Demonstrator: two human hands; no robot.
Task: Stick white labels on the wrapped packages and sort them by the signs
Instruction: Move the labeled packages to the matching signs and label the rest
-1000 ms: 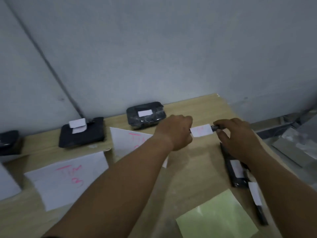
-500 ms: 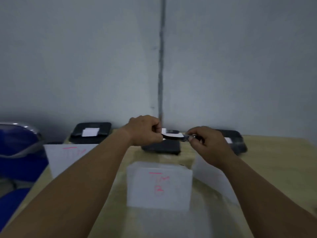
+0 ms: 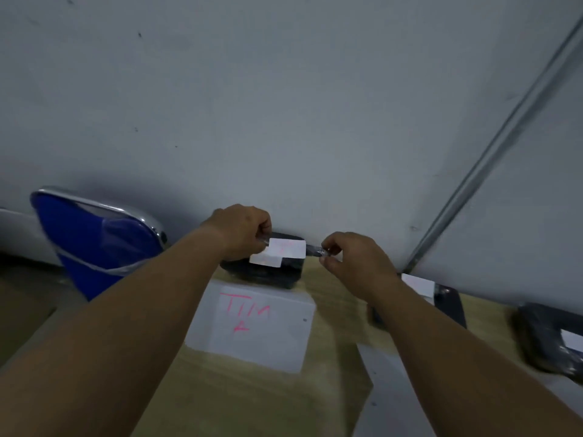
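Pinching one end each, the left hand [image 3: 243,231] and right hand [image 3: 351,258] hold the slim package [image 3: 313,250] at frame centre, its long axis running left to right. Each grip is closed on it. It appears to hang over a black package [image 3: 268,274] behind the sign [image 3: 252,323], so the next move is probably straight down.

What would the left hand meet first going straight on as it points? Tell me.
Probably the grey wall: the left hand, pinching one end of the labelled package, points forward above the dark package on the table. Depth is unclear.
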